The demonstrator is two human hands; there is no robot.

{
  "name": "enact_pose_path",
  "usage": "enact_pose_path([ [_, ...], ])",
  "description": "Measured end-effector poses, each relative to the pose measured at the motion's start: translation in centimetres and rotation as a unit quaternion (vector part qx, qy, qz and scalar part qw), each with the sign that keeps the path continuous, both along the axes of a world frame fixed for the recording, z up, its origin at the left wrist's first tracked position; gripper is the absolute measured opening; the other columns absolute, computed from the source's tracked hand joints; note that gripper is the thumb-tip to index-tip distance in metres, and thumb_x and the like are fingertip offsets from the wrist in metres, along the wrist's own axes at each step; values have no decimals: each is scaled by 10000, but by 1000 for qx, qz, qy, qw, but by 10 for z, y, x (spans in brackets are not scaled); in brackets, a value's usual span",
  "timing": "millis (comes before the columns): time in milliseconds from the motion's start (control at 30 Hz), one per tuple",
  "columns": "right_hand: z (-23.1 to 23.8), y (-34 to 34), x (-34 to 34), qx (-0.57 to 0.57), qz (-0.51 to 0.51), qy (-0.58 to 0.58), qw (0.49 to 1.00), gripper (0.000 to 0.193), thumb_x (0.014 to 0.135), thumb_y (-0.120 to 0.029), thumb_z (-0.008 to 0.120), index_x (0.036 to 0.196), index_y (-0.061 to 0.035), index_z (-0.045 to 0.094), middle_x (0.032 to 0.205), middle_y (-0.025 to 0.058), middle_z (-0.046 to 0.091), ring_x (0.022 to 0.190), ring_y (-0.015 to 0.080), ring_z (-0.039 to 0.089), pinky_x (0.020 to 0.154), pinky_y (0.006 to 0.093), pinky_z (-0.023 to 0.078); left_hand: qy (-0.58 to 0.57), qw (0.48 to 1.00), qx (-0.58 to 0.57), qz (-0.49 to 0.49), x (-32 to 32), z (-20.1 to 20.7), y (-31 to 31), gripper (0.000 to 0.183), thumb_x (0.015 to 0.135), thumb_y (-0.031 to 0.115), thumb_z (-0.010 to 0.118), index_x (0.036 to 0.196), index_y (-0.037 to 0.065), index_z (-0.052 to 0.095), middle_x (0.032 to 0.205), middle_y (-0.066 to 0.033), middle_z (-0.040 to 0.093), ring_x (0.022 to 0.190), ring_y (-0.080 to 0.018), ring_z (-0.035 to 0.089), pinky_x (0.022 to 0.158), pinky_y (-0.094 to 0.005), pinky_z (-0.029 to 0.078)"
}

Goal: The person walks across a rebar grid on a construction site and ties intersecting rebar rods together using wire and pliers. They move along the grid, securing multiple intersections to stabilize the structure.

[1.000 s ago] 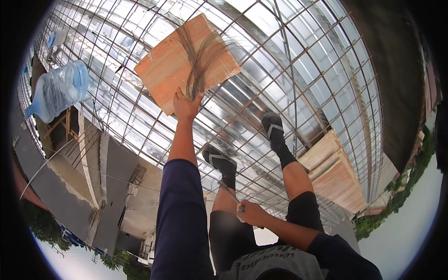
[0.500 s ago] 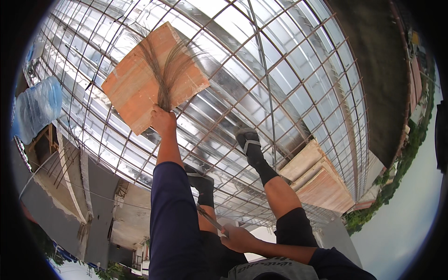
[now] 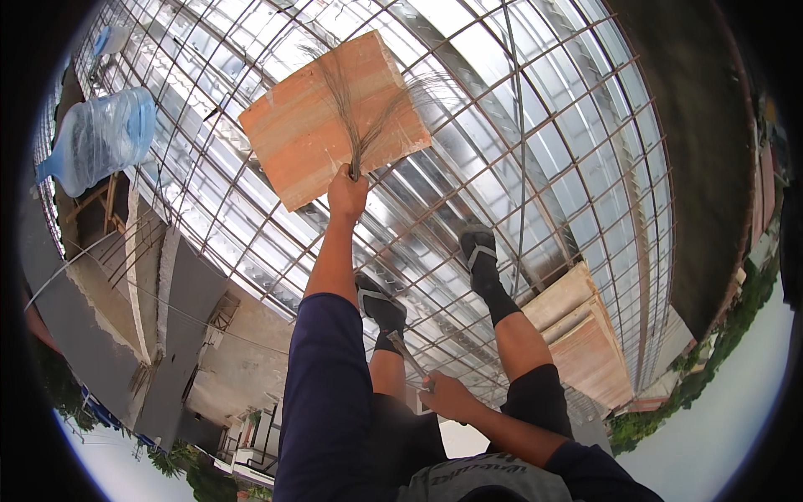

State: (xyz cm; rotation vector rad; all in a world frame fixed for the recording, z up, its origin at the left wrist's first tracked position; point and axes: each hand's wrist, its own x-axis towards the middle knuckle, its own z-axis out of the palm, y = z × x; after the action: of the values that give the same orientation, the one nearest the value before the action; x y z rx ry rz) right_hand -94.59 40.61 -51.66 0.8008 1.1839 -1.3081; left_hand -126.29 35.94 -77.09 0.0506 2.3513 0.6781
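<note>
The left hand (image 3: 347,194) grips 1 bundle of thin tie wires (image 3: 351,109) over a wooden board (image 3: 301,142) on the rebar grid (image 3: 552,151); the right hand (image 3: 447,396) closes on a small hook tool (image 3: 403,351), ready near the knee.

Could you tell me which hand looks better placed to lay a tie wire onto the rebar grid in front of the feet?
Probably the left hand: it is stretched out over the rebar grid and grips the bundle of thin wires above the wooden board. The right hand sits back by the knees, holding a small tool.
</note>
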Motion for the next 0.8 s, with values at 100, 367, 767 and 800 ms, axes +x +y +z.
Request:
enact_pose_path([
  [100, -11, -14, 14, -12, -71, 8, 997, 350, 837, -264, 570, 1042, 19, 543, 763, 179, 640, 704, 318, 638, 663, 400, 499, 39, 993, 102, 38, -2, 57, 7, 171, 845, 147, 524, 928, 1, 557, 703, -208, 568, 651, -347, 558, 635, -392, 447],
  [367, 30, -7, 18, -102, -261, -96, 955, 143, 878, -160, 570, 889, -19, 546, 623, 51, 538, 515, 153, 546, 502, 314, 486, 31, 983, 145, 107, -4, 240, -59, 160, 855, 151, 501, 942, 22, 537, 663, -182, 552, 583, -316, 529, 583, -381, 434],
  [767, 311, 105, 20, 209, -144, 41, 967, 94, 819, -109, 551, 794, -19, 541, 591, 80, 526, 460, 196, 531, 452, 360, 483, -421, 686, 330, 493, 147, 512, -211, 279, 838, 95, 553, 1092, 24, 464, 784, -110, 588, 676, -248, 617, 631, -408, 547],
  [800, 327, 110, 29, 259, -156, 40, 952, 94, 813, -103, 541, 766, -22, 534, 579, 85, 524, 455, 203, 533, 455, 368, 486, -428, 683, 319, 499, 147, 526, -225, 231, 854, 106, 547, 1057, 16, 485, 787, -119, 589, 674, -249, 618, 621, -404, 542],
])
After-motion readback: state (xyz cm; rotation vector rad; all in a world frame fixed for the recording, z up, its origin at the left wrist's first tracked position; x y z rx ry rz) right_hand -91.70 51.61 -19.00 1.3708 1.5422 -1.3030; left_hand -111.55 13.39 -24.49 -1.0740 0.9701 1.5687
